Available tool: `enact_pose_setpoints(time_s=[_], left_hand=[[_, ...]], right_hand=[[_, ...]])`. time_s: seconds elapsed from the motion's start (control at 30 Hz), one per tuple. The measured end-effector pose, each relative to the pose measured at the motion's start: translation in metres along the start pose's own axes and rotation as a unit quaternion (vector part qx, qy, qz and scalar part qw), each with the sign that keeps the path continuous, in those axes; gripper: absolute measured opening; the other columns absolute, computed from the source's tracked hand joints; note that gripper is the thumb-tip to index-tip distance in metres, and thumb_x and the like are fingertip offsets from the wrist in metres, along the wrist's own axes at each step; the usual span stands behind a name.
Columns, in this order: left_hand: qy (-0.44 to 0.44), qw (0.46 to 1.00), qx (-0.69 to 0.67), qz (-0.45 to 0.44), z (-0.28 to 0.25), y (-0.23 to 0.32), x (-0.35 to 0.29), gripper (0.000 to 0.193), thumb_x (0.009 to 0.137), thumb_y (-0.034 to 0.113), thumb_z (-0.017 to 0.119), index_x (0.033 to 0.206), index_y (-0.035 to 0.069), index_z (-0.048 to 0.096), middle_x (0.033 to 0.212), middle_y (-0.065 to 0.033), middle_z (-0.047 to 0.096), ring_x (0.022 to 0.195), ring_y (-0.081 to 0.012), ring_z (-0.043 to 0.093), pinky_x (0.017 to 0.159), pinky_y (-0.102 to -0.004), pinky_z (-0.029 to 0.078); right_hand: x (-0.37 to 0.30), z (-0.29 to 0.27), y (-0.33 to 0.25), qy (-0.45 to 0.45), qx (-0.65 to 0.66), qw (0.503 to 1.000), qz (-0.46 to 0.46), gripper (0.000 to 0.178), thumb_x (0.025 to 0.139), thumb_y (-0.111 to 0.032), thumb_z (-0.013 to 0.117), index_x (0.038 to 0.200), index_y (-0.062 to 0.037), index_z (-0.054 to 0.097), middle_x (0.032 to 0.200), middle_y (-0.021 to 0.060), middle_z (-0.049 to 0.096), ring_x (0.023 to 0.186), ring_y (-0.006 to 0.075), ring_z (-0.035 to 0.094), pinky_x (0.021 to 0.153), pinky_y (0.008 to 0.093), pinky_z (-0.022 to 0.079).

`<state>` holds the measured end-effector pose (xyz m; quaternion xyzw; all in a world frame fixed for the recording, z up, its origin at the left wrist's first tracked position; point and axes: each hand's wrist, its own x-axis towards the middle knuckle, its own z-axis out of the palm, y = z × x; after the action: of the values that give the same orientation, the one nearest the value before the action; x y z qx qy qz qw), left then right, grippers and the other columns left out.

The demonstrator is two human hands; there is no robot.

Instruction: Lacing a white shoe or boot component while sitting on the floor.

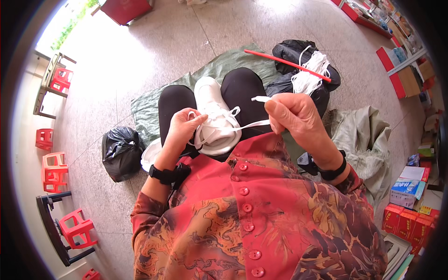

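Note:
A white shoe (218, 138) rests between my knees, its toe pointing away from me and its opening toward me. White lacing crosses its upper part, with a small loop on the right side. My left hand (185, 126) is at the shoe's left edge, thumb and fingers pinching a strand of the lace. Out to the right, my right hand (295, 113) grips the other stretch of white shoelace (254, 125), which runs taut from the shoe. The lace's tip sticks out beyond the thumb and forefinger.
A bundle of white laces (311, 74) lies on black bags (287, 51), crossed by a red stick (285, 61). Another white shoe (151, 153) and a tied black bag (122, 153) are at left. Green sheeting (147, 109) lies beneath; a pale sack (364, 140) is at right.

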<state>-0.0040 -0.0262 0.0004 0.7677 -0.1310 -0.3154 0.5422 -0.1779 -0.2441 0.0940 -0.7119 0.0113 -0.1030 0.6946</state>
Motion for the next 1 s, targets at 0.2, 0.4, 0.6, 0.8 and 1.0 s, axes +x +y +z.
enact_pose_setpoints(time_s=[0.2,0.4,0.6,0.8,1.0], left_hand=[[-0.06,0.993,-0.06,-0.083,-0.007,-0.023,0.013,0.017,0.096,0.019,0.056,0.086,0.005,0.057,0.062,0.0038,0.051,0.05,-0.0041,0.044,0.039,-0.0229,0.033],[0.023,0.989,0.073,0.123,-0.007,-0.017,0.024,0.015,0.096,0.021,0.057,0.094,0.006,0.06,0.062,0.0064,0.045,0.048,-0.0015,0.038,0.039,-0.0208,0.029],[-0.148,0.936,0.26,0.183,0.011,0.035,0.033,0.015,0.08,0.009,0.071,0.092,0.004,0.065,0.061,0.0068,0.039,0.057,-0.005,0.035,0.051,-0.0253,0.031],[-0.204,0.895,0.286,0.273,0.014,0.017,0.061,0.011,0.076,0.006,0.066,0.086,0.003,0.063,0.065,-0.0031,0.048,0.061,-0.009,0.044,0.055,-0.0273,0.038],[-0.229,0.913,0.239,0.238,0.008,0.027,0.053,0.01,0.082,0.008,0.064,0.086,0.004,0.056,0.072,0.0009,0.052,0.066,-0.0079,0.05,0.057,-0.0253,0.041]], right_hand=[[-0.021,-0.058,0.001,0.186,0.082,0.968,-0.145,0.033,0.098,-0.018,0.055,0.067,-0.0054,0.052,0.059,-0.0068,0.038,0.054,0.0048,0.035,0.049,0.0258,0.029],[-0.036,-0.065,0.0,0.092,-0.215,0.972,-0.026,0.029,0.096,-0.012,0.056,0.07,0.0001,0.061,0.059,-0.001,0.05,0.055,0.0072,0.044,0.051,0.0251,0.036],[-0.002,0.022,0.059,-0.134,-0.288,0.937,-0.143,0.019,0.087,-0.011,0.06,0.098,0.005,0.06,0.094,0.0222,0.063,0.087,0.0372,0.063,0.077,0.0426,0.051],[0.031,0.076,0.111,-0.181,-0.431,0.876,-0.119,0.037,0.081,-0.011,0.065,0.11,0.0095,0.053,0.096,0.0235,0.06,0.09,0.038,0.063,0.077,0.0416,0.052],[0.031,0.075,0.118,-0.175,-0.44,0.87,-0.139,0.021,0.078,-0.011,0.066,0.088,0.0038,0.055,0.086,0.0198,0.059,0.078,0.0385,0.062,0.07,0.0437,0.052]])
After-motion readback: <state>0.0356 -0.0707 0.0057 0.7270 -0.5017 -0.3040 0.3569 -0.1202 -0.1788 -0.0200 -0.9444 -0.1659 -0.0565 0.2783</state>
